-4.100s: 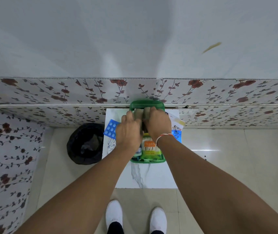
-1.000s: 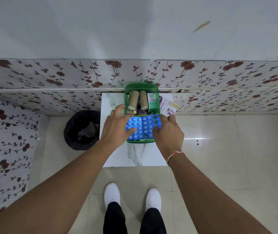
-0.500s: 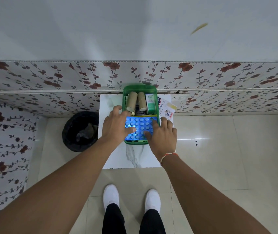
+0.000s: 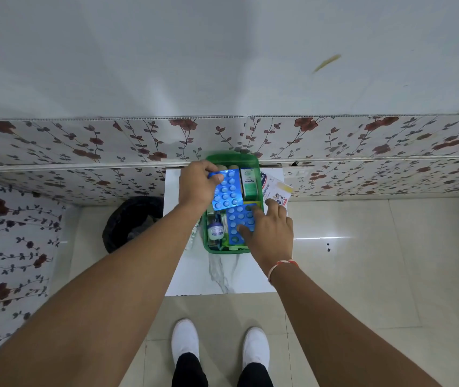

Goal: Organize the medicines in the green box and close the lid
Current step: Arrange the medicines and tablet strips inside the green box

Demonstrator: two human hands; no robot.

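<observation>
An open green box (image 4: 207,248) stands on a small white marbled table (image 4: 220,277) against the wall. My left hand (image 4: 199,182) grips one blue blister sheet (image 4: 227,191) and holds it lifted over the box's far half. My right hand (image 4: 268,230) rests with spread fingers on a second blue blister sheet (image 4: 238,223) lying in the near right of the box. Inside I also see a green-and-white carton (image 4: 249,184) and a small white bottle (image 4: 215,229). The box's lid is not visible.
A white plaster packet (image 4: 275,189) lies on the table just right of the box. A black bin (image 4: 132,222) stands on the floor to the left. Floral wall panels run behind the table. My white shoes (image 4: 185,340) are below.
Both blister sheets lay together on the box under both hands. Now my left hand has lifted one sheet up and toward the far side, while my right hand stays pressing the other sheet.
</observation>
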